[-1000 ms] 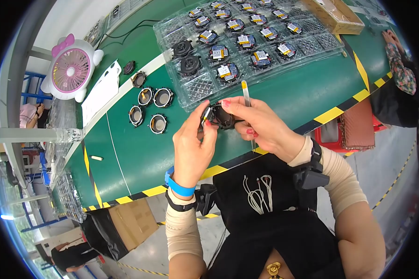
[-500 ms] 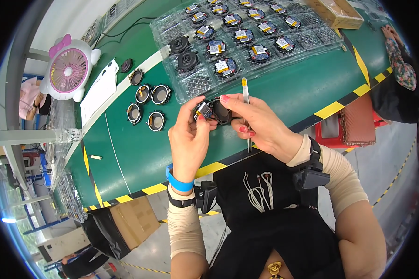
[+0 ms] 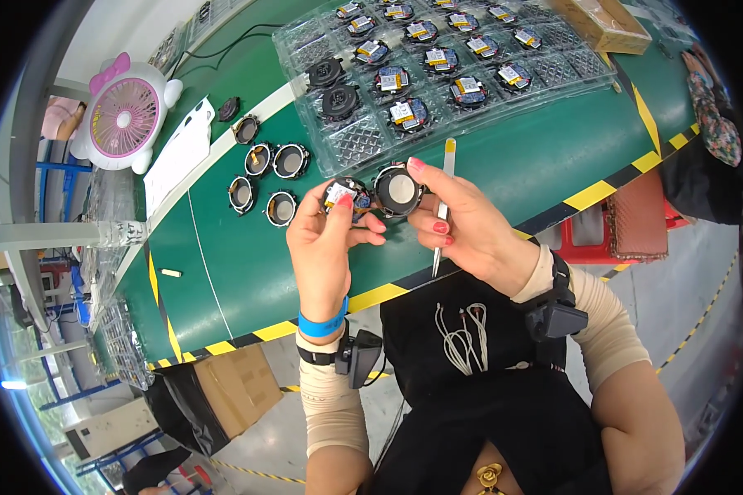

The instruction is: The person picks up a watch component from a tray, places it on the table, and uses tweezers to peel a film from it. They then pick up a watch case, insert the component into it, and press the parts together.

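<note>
Above the near edge of the green table, my left hand (image 3: 320, 247) pinches a round electronic module (image 3: 338, 193) with a white-labelled battery and blue circuit board. Close beside it, my right hand (image 3: 479, 231) holds a round black watch-like case (image 3: 399, 190) between thumb and fingers, its pale inner disc facing up. The same hand also keeps metal tweezers (image 3: 443, 206) with a yellow end tucked in the fingers, pointing away from me. Whether a ribbon joins module and case I cannot tell. Several similar round cases (image 3: 291, 161) lie on the table left of my hands.
A clear plastic tray (image 3: 355, 148) with several round modules (image 3: 469, 91) lies beyond my hands. A cardboard box (image 3: 607, 25) stands at the far right. To the left are a pink-and-white fan (image 3: 124, 120) and a white sheet (image 3: 182, 148). Another person's patterned sleeve (image 3: 712, 115) shows at right.
Both hands have tilted their parts: the module's battery and the case's pale disc now face up more. Module and case are slightly further apart. The view has shifted a little.
</note>
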A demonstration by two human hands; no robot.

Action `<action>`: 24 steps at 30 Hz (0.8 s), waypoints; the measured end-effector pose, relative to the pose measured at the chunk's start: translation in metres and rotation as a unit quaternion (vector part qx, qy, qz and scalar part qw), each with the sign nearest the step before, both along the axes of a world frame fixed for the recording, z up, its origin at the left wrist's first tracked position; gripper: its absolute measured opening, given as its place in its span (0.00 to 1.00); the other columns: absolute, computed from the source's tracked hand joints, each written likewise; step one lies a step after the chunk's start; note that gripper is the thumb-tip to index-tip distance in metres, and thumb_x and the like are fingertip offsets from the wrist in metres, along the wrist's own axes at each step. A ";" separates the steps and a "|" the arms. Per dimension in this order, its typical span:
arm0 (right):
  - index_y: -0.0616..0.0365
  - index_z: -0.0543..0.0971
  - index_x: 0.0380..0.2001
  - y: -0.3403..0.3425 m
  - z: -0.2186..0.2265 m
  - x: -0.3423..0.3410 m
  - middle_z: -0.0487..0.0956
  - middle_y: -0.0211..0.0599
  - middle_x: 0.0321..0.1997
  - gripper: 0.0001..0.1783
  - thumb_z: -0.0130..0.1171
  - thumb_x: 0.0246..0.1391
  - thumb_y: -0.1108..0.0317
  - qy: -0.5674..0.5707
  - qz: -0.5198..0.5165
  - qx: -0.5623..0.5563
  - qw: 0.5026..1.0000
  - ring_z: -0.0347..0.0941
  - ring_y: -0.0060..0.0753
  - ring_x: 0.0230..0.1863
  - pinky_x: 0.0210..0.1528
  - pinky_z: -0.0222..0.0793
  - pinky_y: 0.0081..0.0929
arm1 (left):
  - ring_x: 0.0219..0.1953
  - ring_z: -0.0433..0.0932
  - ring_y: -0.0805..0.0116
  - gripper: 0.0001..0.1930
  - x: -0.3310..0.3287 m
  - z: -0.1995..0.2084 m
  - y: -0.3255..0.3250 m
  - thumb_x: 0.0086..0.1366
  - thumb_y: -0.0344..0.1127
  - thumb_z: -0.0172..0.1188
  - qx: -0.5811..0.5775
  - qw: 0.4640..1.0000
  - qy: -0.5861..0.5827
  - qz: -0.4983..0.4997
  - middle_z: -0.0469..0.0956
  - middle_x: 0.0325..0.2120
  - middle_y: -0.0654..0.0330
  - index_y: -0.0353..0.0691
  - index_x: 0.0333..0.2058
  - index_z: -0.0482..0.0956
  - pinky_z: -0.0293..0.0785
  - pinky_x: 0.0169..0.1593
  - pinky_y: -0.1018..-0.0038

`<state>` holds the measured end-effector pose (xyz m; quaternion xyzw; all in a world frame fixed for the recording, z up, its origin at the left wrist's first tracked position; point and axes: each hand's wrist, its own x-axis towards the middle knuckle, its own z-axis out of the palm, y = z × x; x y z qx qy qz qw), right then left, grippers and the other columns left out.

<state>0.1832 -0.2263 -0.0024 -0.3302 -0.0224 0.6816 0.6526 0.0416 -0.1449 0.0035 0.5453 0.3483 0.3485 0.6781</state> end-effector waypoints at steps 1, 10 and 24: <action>0.54 0.70 0.29 0.000 0.000 -0.002 0.67 0.22 0.23 0.11 0.51 0.55 0.58 0.025 -0.001 0.010 1.000 0.52 0.10 0.14 0.15 0.44 0.12 | 0.24 0.76 0.68 0.10 -0.001 0.001 0.002 0.62 0.27 0.47 -0.035 0.999 -0.031 0.000 0.75 0.31 0.52 0.30 0.41 0.68 0.75 0.25 0.77; 0.54 0.70 0.34 0.002 -0.005 -0.013 0.69 0.23 0.26 0.11 0.49 0.56 0.59 0.046 -0.043 0.040 0.997 0.52 0.10 0.15 0.16 0.46 0.12 | 0.23 0.75 0.66 0.07 -0.005 -0.007 0.002 0.62 0.28 0.46 -0.085 0.992 -0.094 0.013 0.74 0.32 0.50 0.32 0.39 0.63 0.75 0.22 0.76; 0.60 0.67 0.47 0.000 -0.004 -0.033 0.66 0.22 0.24 0.19 0.51 0.55 0.62 0.039 -0.098 0.073 0.992 0.54 0.10 0.17 0.17 0.47 0.12 | 0.25 0.75 0.64 0.10 -0.006 0.003 -0.013 0.61 0.25 0.43 -0.104 0.986 -0.112 0.074 0.73 0.37 0.50 0.34 0.42 0.62 0.75 0.23 0.74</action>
